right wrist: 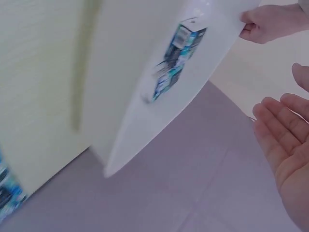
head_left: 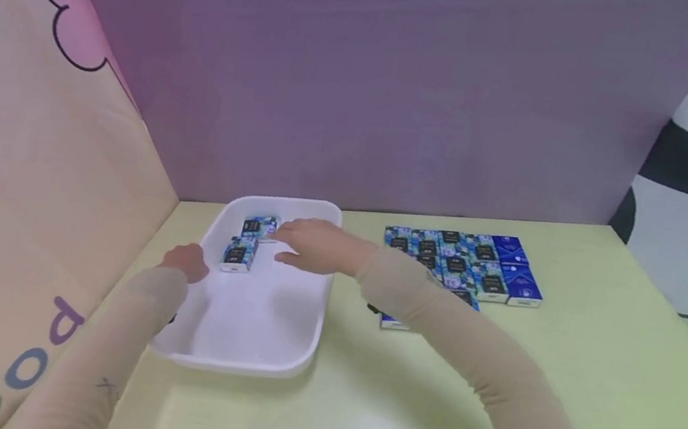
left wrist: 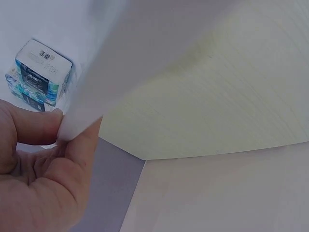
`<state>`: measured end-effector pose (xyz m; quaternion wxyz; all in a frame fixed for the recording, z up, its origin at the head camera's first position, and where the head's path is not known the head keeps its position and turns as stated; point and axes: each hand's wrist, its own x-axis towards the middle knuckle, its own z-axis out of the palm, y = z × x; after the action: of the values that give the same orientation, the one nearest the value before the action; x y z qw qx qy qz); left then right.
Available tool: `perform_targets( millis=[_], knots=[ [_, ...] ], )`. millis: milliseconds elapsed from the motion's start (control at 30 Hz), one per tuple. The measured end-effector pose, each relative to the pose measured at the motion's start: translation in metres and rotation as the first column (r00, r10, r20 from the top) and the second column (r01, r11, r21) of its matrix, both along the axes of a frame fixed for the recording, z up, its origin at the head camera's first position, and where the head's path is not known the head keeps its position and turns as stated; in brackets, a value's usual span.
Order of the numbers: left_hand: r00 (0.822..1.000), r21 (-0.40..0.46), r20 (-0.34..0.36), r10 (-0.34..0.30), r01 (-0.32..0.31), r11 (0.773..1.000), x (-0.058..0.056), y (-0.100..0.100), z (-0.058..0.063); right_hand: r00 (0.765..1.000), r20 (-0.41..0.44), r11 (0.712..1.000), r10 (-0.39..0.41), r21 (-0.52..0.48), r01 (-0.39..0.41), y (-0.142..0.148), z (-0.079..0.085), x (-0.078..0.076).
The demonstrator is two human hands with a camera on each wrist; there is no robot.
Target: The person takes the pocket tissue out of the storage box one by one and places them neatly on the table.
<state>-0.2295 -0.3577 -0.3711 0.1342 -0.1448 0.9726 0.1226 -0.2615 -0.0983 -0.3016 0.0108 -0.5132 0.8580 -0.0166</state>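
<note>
A white plastic tray (head_left: 260, 328) stands on the table's left side. My left hand (head_left: 186, 263) grips its left rim; in the left wrist view, the thumb and fingers (left wrist: 79, 150) pinch the tray's edge. Inside lie two small blue floral packs, apparently tissue packs: a nearer pack (head_left: 238, 256) and a farther pack (head_left: 260, 226), close together near the back left. My right hand (head_left: 321, 244) is over the tray's far right part, just right of the packs. In the right wrist view, that hand (right wrist: 289, 150) has extended fingers and holds nothing.
Right of the tray, several floral packs (head_left: 456, 265) lie in rows, partly hidden by my right sleeve. Two plain dark-blue packs (head_left: 521, 282) end the rows. A purple wall (head_left: 376, 86) borders the pale yellow-green table (head_left: 588, 369) behind; a printed panel (head_left: 14, 143) borders its left.
</note>
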Motion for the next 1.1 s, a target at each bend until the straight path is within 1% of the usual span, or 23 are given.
perform_targets(
  millis=[33, 167, 267, 333, 467, 533, 567, 633, 733, 767, 833, 933, 1033, 1100],
  knots=[
    [1.0, 0.001, 0.0, -0.003, 0.003, 1.0, 0.0, -0.001, -0.001, 1.0, 0.011, 1.0, 0.003, -0.014, -0.003, -0.009, 0.0, -0.002],
    [0.998, -0.031, -0.018, -0.054, 0.053, 0.998, -0.003, -0.002, -0.003, 0.997, 0.078, 0.997, 0.006, -0.078, 0.0, -0.047, -0.008, -0.012],
    [0.995, -0.056, -0.033, -0.095, 0.094, 0.994, -0.004, -0.002, -0.003, 0.989, 0.145, 0.996, -0.029, -0.077, 0.041, -0.072, -0.017, -0.019],
    [0.992, -0.078, -0.043, -0.117, 0.113, 0.991, -0.005, -0.002, -0.002, 0.985, 0.166, 0.996, -0.053, -0.063, 0.065, -0.088, -0.021, -0.023],
    [0.988, -0.11, -0.06, -0.145, 0.138, 0.984, -0.003, -0.002, 0.003, 0.984, 0.158, 0.994, -0.085, -0.056, 0.095, -0.115, -0.032, -0.029],
    [0.988, -0.108, -0.062, -0.145, 0.138, 0.985, -0.001, -0.001, 0.005, 0.983, 0.15, 0.993, -0.104, -0.04, 0.111, -0.124, -0.039, -0.031],
    [0.988, -0.103, -0.062, -0.143, 0.136, 0.985, 0.001, -0.001, 0.006, 0.982, 0.15, 0.993, -0.112, -0.022, 0.116, -0.128, -0.042, -0.032],
    [0.991, -0.079, -0.051, -0.12, 0.116, 0.99, 0.003, 0.0, 0.006, 0.972, 0.177, 0.988, -0.152, 0.025, 0.15, -0.131, -0.048, -0.033],
    [0.994, -0.067, -0.039, -0.103, 0.101, 0.993, 0.004, 0.002, 0.007, 0.959, 0.19, 0.976, -0.21, 0.1, 0.194, -0.13, -0.06, -0.033],
    [0.994, -0.065, -0.035, -0.1, 0.097, 0.993, 0.004, 0.002, 0.007, 0.951, 0.198, 0.969, -0.237, 0.121, 0.216, -0.129, -0.064, -0.034],
    [0.995, -0.064, -0.028, -0.091, 0.089, 0.994, 0.003, 0.001, 0.006, 0.945, 0.176, 0.955, -0.277, 0.162, 0.25, -0.129, -0.073, -0.035],
    [0.997, -0.059, -0.021, -0.081, 0.079, 0.995, 0.002, -0.001, 0.005, 0.95, 0.123, 0.946, -0.286, 0.194, 0.259, -0.128, -0.084, -0.036],
    [0.998, -0.03, -0.01, -0.056, 0.055, 0.998, 0.002, -0.001, 0.006, 0.965, 0.081, 0.953, -0.249, 0.195, 0.23, -0.129, -0.09, -0.036],
    [0.999, -0.003, 0.001, -0.04, 0.04, 0.999, 0.001, 0.001, 0.007, 0.97, 0.075, 0.96, -0.231, 0.182, 0.215, -0.128, -0.092, -0.037]
  ],
)
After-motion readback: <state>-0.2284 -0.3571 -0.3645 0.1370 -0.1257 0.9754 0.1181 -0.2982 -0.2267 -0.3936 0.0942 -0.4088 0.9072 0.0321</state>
